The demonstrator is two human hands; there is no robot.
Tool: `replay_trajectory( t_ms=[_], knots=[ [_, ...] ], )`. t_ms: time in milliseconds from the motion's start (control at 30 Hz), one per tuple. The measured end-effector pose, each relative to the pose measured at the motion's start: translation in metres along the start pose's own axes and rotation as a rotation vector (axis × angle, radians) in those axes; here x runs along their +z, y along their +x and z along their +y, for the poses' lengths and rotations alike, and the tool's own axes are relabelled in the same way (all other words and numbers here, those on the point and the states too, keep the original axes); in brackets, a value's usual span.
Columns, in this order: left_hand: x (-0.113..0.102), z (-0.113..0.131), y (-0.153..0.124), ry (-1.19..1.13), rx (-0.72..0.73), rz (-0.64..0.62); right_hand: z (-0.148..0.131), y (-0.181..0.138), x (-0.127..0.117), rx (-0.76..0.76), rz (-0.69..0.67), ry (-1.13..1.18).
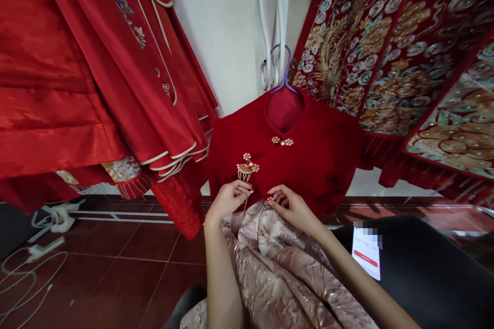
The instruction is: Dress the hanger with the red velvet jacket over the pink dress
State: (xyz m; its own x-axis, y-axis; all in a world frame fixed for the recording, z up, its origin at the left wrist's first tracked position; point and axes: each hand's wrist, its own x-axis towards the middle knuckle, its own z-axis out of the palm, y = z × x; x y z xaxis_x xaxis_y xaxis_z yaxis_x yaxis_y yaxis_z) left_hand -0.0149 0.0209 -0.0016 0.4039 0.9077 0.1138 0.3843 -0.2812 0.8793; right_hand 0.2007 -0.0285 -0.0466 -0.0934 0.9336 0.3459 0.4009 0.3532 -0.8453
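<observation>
A dark red garment (pixel 247 128) with a round neckline hangs in front of me on a purple hanger (pixel 284 79). Pearl-flower clasps (pixel 282 141) sit at its collar, and a fan-shaped beaded brooch (pixel 247 167) with tassels lies on its chest. Just below the brooch, my left hand (pixel 231 198) is closed, thumb and fingers pinching a small beaded clasp piece. My right hand (pixel 289 206) is closed on a small beaded flower clasp (pixel 268 200) at the garment's front edge. Under both hands spreads a pale pink brocade skirt (pixel 278 257).
Red satin garments (pixel 127 61) hang at left, and a heavily embroidered red one (pixel 386 51) at right. A lit phone (pixel 366 257) rests on a black seat (pixel 420 267). White cables (pixel 34 272) and a white rack bar (pixel 123 217) are low at left, near the tiled floor (pixel 116 272).
</observation>
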Motion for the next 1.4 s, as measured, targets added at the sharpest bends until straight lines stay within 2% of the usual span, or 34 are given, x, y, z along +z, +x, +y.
replay_trajectory(
  t_ms=[67, 167, 500, 667, 867, 1233, 1400],
  knots=[
    [0.002, 0.002, 0.000, -0.037, -0.002, -0.060, -0.002, 0.000, -0.001, -0.002, -0.010, -0.011],
    [0.006, 0.004, 0.002, -0.062, -0.020, -0.079, -0.005, 0.000, -0.001, -0.025, -0.004, -0.031],
    [0.010, 0.002, 0.006, -0.106, -0.028, 0.006, -0.007, 0.020, 0.021, -0.116, 0.211, 0.005],
    [0.013, -0.002, 0.010, -0.073, -0.030, 0.072, -0.002, 0.025, 0.033, -0.132, 0.268, 0.006],
    [0.017, 0.004, 0.011, -0.009, -0.032, 0.122, 0.001, 0.021, 0.037, -0.134, 0.280, 0.023],
    [0.017, 0.003, 0.012, 0.182, 0.044, 0.132, -0.004, 0.023, 0.043, -0.168, 0.311, -0.025],
    [0.013, 0.005, 0.007, 0.176, 0.045, 0.108, -0.008, 0.024, 0.035, -0.138, 0.276, 0.003]
  ],
)
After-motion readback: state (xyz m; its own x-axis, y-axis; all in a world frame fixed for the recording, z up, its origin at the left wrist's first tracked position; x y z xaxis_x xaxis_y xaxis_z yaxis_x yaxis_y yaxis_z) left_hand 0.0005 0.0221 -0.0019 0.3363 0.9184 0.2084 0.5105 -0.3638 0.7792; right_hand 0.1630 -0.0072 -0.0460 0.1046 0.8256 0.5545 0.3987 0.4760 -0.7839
